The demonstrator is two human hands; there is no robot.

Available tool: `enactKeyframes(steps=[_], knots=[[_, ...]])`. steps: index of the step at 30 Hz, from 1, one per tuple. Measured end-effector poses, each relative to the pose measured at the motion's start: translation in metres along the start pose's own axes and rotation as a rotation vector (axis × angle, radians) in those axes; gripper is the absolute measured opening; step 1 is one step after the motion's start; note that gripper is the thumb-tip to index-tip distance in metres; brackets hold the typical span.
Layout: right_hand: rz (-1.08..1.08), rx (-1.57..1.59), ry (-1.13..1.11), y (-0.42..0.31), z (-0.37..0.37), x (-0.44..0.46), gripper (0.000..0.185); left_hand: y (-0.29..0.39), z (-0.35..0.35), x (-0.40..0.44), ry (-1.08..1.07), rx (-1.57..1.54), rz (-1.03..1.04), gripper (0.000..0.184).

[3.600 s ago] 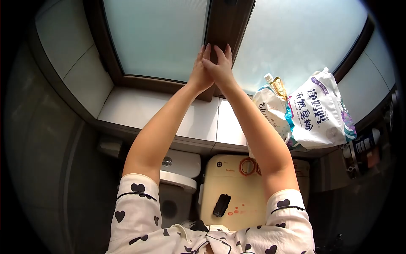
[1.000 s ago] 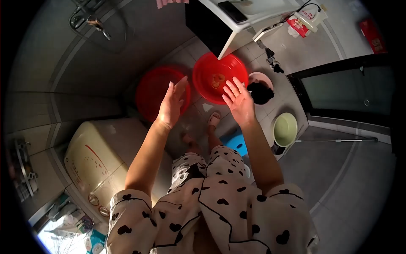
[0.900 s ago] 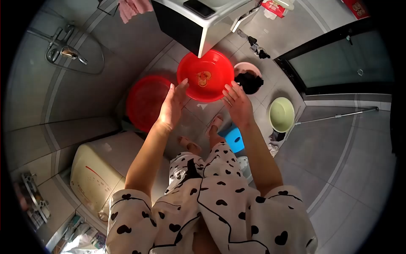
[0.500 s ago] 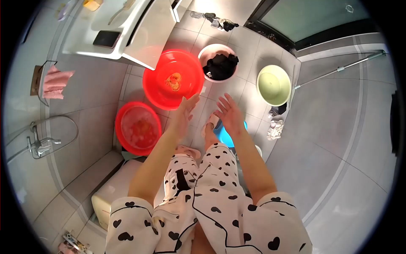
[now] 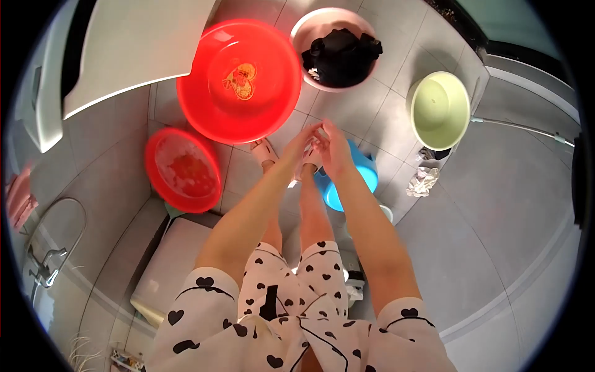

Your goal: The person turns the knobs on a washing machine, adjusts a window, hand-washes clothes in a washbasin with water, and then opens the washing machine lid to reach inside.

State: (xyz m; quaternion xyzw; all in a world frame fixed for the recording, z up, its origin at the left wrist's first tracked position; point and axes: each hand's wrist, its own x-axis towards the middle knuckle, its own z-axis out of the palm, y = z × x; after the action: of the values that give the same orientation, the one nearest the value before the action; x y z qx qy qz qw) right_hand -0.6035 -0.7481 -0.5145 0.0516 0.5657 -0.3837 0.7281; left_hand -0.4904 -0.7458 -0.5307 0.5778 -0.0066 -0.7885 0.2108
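Observation:
My left hand (image 5: 300, 146) and my right hand (image 5: 335, 150) are brought together in front of my legs, fingers stretched forward and fingertips meeting or overlapping. I can make out nothing held between them. Behind my right wrist, partly covered by it, a blue basin (image 5: 364, 175) stands on the floor. Just beyond the hands lies a large red basin (image 5: 211, 118) with a gold pattern on its bottom. A pink basin (image 5: 302, 36) heaped with black clothes (image 5: 342, 57) is farther off.
A smaller red basin (image 5: 212, 197) with sudsy water and something reddish stands at left. At right are a pale green bucket (image 5: 441, 108), crumpled whitish cloth (image 5: 423, 181) and a pole (image 5: 520, 126). A white cabinet (image 5: 139, 46) juts in at upper left; a faucet (image 5: 44, 266) is on the wall.
Both hands have moved inward from apart to meeting each other. My view has tilted and shifted, so the basins look larger and the sink top has left the view.

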Motion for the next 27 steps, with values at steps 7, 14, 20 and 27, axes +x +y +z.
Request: enactKeyframes(steps=[7, 14, 20, 27], knots=[[0.013, -0.174, 0.075, 0.041, -0.045, 0.163, 0.049, -0.04, -0.075, 0.151, 0.096, -0.319, -0.128, 0.044], [0.126, 0.243, 0.341, 0.048, -0.071, 0.309, 0.038, -0.069, -0.138, 0.242, 0.026, -1.025, -0.267, 0.037], [-0.062, 0.363, 0.382, 0.08, -0.087, 0.34, 0.027, -0.039, -0.132, 0.237, 0.464, -1.125, -0.094, 0.035], [-0.076, 0.428, 0.34, 0.147, -0.12, 0.29, 0.02, 0.013, -0.178, 0.235, 0.494, -0.961, 0.199, 0.03]])
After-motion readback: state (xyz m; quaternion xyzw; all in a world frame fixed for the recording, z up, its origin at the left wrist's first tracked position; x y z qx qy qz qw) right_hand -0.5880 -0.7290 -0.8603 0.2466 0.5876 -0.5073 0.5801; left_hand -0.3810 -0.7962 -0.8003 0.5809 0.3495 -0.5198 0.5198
